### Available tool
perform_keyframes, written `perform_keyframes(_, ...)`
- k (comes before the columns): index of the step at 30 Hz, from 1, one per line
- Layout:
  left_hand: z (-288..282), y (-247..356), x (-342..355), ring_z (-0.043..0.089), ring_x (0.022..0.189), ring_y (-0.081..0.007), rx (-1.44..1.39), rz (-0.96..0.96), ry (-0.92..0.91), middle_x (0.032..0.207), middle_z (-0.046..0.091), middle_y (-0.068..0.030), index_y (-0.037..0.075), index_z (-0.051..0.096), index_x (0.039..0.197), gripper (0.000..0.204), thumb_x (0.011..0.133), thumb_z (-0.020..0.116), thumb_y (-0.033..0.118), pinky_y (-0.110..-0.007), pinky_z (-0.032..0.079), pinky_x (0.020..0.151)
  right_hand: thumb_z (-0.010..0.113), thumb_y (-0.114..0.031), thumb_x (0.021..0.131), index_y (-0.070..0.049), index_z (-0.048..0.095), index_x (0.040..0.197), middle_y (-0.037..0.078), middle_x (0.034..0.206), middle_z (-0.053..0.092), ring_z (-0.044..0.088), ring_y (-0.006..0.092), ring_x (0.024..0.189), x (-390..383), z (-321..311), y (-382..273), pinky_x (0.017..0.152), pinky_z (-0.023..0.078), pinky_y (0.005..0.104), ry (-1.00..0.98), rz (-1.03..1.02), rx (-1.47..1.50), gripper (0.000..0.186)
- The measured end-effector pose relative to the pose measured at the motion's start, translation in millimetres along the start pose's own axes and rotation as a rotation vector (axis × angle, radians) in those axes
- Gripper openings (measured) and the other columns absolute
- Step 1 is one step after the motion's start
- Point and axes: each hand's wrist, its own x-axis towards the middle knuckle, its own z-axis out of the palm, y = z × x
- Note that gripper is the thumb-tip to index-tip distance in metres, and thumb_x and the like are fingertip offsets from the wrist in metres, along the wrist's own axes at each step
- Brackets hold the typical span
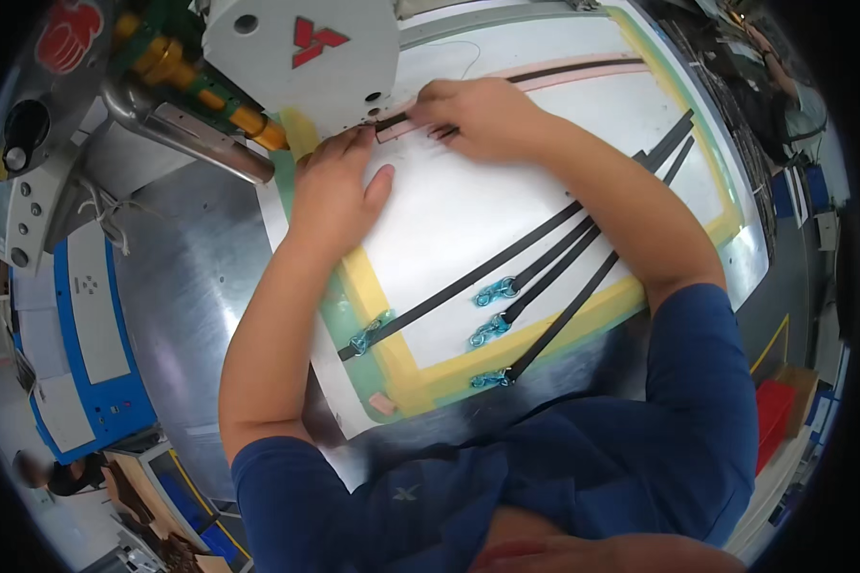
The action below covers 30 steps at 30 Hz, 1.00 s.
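Note:
A black strap lies along a pink-edged strip at the far side of a white board. My right hand is over this strap with its fingers bent inward. A small dark thing shows under those fingers; its kind is hard to make out. Beside the strap's left end, my left hand rests flat with its thumb apart, its fingertips close under the white machine head. Nearer to me lie several black straps with metal hooks wrapped in blue film.
Yellow tape and green edging frame the board, which lies on a metal table. A metal tube stands left of the machine head. A blue-framed panel is at the left. Another person is at the far right.

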Motion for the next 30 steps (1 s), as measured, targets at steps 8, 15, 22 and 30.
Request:
perform_keyframes(8,-17,-16,11,0.06,0.129,-0.0401,0.11,0.072,0.055,0.141,0.062,-0.0239,-0.001,0.06,0.142,0.057,0.096,0.068,0.031,-0.048,0.045,0.11,0.068,-0.011,0.087,-0.012,0.074,0.122,0.004,0.118,0.069,0.071,0.0283,0.099,28,1,-8,0.082,0.058,0.0417,-0.116,-0.057,-0.087,0.036)
perform_keyframes(15,-19,-11,15,0.059,0.13,-0.0392,0.103,0.051,0.029,0.142,0.062,-0.0236,-0.002,0.06,0.141,0.057,0.096,0.066,0.032,-0.049,0.045,0.111,0.069,-0.011,0.086,-0.012,0.074,0.122,0.004,0.115,0.068,0.071,0.0282,0.099,26,-2,-5,0.082,0.058,0.0423,-0.101,-0.06,-0.086,0.036)
perform_keyframes(22,-18,-13,14,0.06,0.128,-0.0393,0.138,0.061,0.038,0.14,0.062,-0.0243,-0.003,0.06,0.14,0.056,0.097,0.065,0.032,-0.048,0.045,0.11,0.066,-0.013,0.089,-0.012,0.074,0.12,0.006,0.115,0.067,0.071,0.0285,0.098,29,3,-2,0.082,0.058,0.0431,-0.105,-0.073,-0.069,0.032)
perform_keyframes(30,-18,-6,15,0.059,0.13,-0.0405,0.114,0.022,0.015,0.141,0.061,-0.0252,-0.004,0.06,0.141,0.058,0.096,0.065,0.032,-0.049,0.045,0.111,0.065,-0.015,0.09,-0.013,0.074,0.118,0.007,0.113,0.066,0.071,0.0283,0.098,27,4,-1,0.081,0.058,0.0439,-0.093,-0.094,-0.078,0.03)
